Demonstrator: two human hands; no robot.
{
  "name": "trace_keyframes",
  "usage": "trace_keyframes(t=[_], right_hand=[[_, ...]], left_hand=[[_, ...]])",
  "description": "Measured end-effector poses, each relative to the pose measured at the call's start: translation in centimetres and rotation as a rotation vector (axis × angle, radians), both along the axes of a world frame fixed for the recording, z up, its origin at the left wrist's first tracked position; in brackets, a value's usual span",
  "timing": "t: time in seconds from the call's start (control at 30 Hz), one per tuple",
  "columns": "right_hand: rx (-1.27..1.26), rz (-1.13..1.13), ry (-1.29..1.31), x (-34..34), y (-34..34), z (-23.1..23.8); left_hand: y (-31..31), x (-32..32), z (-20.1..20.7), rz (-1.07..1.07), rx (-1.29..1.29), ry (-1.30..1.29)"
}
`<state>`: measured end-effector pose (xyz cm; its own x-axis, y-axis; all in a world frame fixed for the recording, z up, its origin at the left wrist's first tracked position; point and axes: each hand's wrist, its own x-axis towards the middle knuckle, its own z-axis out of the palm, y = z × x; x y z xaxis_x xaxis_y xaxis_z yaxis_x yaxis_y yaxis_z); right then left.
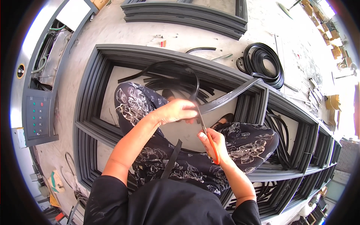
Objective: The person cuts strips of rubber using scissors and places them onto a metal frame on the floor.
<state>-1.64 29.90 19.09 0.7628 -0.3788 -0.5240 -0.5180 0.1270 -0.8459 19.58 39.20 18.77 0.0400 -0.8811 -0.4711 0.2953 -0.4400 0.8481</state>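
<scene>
My left hand (177, 111) is closed around a black rubber strip (225, 98), which runs off to the right over the frame edge while another stretch loops up and to the left. In my right hand (214, 141) is a pair of scissors (213, 145) with orange handles. Their metal blades point up and meet the strip right beside my left fingers; whether the blades are apart cannot be made out. A short black strip (171, 159) lies across my lap. More cut strips (180, 85) lie inside the frame opening beyond my knees.
Stacked dark grey frames (90, 90) surround my legs and extend to the right. A coil of black strip (264, 65) rests on the floor at the far right. Another frame stack (183, 17) lies at the back. A machine with a button panel (39, 116) stands at the left.
</scene>
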Motion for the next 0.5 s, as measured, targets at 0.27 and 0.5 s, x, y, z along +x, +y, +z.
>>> trace_keyframes(t=[0.27,0.5], right_hand=[[0.013,-0.025,-0.028,-1.6,-1.7,3.1],[0.011,-0.072,-0.028,-3.3,-2.7,5.2]], left_hand=[[-3.1,1.0,1.7,-0.203,-0.114,0.111],[-8.0,-1.5,1.6,-0.439,-0.537,-0.051]])
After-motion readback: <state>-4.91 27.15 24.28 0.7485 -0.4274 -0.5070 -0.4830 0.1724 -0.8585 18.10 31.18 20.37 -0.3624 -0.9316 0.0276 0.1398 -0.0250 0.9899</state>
